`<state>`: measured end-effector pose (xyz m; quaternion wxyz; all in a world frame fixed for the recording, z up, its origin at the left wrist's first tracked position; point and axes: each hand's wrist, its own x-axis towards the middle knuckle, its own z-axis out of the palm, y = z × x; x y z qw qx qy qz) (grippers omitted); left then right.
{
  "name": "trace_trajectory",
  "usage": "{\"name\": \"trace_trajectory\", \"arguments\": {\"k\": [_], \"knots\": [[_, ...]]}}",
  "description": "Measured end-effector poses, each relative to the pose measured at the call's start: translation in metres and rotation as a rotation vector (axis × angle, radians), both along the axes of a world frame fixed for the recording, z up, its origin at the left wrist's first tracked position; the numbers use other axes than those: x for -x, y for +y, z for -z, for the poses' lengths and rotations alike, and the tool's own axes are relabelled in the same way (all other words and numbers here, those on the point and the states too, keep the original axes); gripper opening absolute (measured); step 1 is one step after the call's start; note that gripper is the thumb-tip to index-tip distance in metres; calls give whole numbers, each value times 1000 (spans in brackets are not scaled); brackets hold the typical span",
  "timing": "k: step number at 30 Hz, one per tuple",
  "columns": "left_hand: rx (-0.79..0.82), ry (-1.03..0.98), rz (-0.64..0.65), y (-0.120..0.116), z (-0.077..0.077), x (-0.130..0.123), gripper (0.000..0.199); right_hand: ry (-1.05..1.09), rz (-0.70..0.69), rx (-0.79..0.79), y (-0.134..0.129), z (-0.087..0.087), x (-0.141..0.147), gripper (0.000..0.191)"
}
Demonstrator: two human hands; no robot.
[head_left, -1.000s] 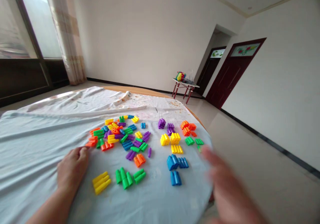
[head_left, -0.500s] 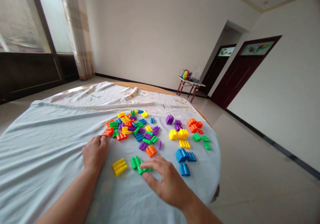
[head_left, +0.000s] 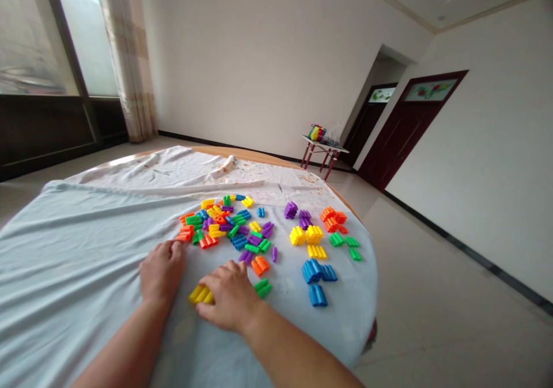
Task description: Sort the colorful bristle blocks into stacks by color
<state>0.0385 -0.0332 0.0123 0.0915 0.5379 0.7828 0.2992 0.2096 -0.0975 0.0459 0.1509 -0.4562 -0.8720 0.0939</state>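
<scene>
My right hand (head_left: 228, 296) is over a yellow building block (head_left: 201, 294) of joined tubes, thumb on the near side and fingers curled round the far side. Part of the block is hidden under the hand. Just beyond the wrist lies a green block (head_left: 262, 287), partly covered. My left hand (head_left: 162, 270) rests on the cloth with its fingers curled in, holding nothing that I can see. Next to its knuckles is an orange block (head_left: 185, 233), at the edge of a mixed pile of blocks (head_left: 224, 226). An orange block (head_left: 260, 266) lies beyond my right hand.
On the right, blocks are grouped by colour: purple (head_left: 291, 210), yellow (head_left: 314, 235), orange (head_left: 332, 219), green (head_left: 336, 239) and blue (head_left: 311, 271). A wrinkled cloth (head_left: 99, 249) covers the round table. A small side table (head_left: 325, 144) stands by the far wall.
My right hand has moved left from the green blocks to the yellow block and closed round it. The green blocks have shifted and are partly behind the hand. My left hand stays put.
</scene>
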Motion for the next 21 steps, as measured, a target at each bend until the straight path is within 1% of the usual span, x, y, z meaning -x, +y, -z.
{"name": "trace_trajectory", "arguments": {"k": [2,4,7,9,11,14,16,19,21], "knots": [[7,-2,8,0,0,1,53,73,6,-32,5,-6,-8,37],[20,-6,19,0,0,3,53,135,51,-70,11,-13,-22,42],[49,-13,31,1,0,5,53,179,99,-97,15,-22,-50,47],[65,-14,31,3,-1,6,56,180,122,-88,14,-25,-71,49],[72,-11,33,4,-1,6,58,169,163,-68,13,-23,-91,51],[72,-8,35,5,0,6,58,154,219,-15,12,-14,-112,51],[73,-5,32,5,1,6,57,164,185,35,14,-7,-118,52],[82,0,27,5,1,6,56,213,84,99,16,2,-118,54],[90,3,23,5,0,7,58,256,69,123,17,5,-116,55]]}}
